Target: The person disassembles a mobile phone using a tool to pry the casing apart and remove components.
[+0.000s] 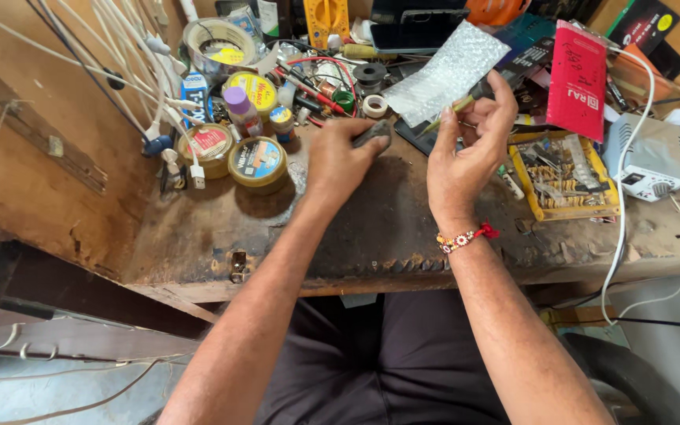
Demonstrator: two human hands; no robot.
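1. At the far left of the frame, white cables [131,59] hang down across a brown wall panel [33,149]; their plugs dangle just above the surface [198,244].
2. Right of the cables, in the upper left, a cluster of round tins [257,161] with yellow and red lids sits on the worn wooden surface; a small bottle with a purple cap [239,110] stands among them; a roll of tape [218,43] lies behind.
3. At centre, the left hand [338,161] rests on the surface just right of the tins; its fingers are curled together around a small dark grey object [373,132], whose end pokes out past the knuckles; what the object is I cannot tell.
4. Behind the left hand, at upper centre, lie red wires, small tape rolls [374,105] and a sheet of bubble wrap [446,71].
5. Right of centre, the right hand [466,153] is raised off the surface, palm toward the camera; thumb and forefinger are pinched on a thin yellowish stick-like tool [449,112] that points left and down, near the dark object but apart from it; a red beaded band [464,237] circles the wrist.
6. Further right, a yellow tray [564,211] of small parts sits on the surface; a red packet [578,79] lies behind it.
7. At the far right, a white box-shaped device [655,161] stands near the edge; a white cable [619,212] runs down past it.
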